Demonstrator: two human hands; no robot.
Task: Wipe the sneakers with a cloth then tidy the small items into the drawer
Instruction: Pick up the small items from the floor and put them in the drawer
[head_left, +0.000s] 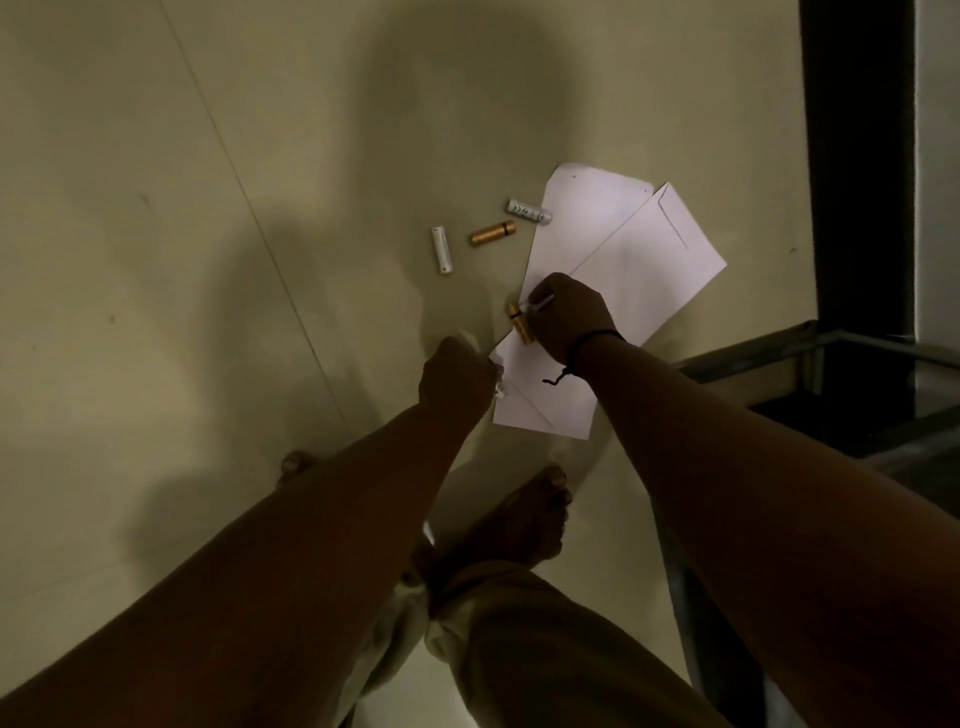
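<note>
While right hand (569, 317) pinches gold battery (521, 323), 3 batteries (491, 233) beside white envelopes (623, 244).

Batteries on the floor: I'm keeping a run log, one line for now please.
phase: gathering | right hand: grips gold battery | left hand: curled, contents unclear | floor: envelopes, three loose batteries

Three white paper envelopes (623, 249) are lying overlapped on the pale tiled floor (156, 208). Left of them two white cylindrical batteries (441, 249) are flanking a gold metal battery (492, 233).
</note>
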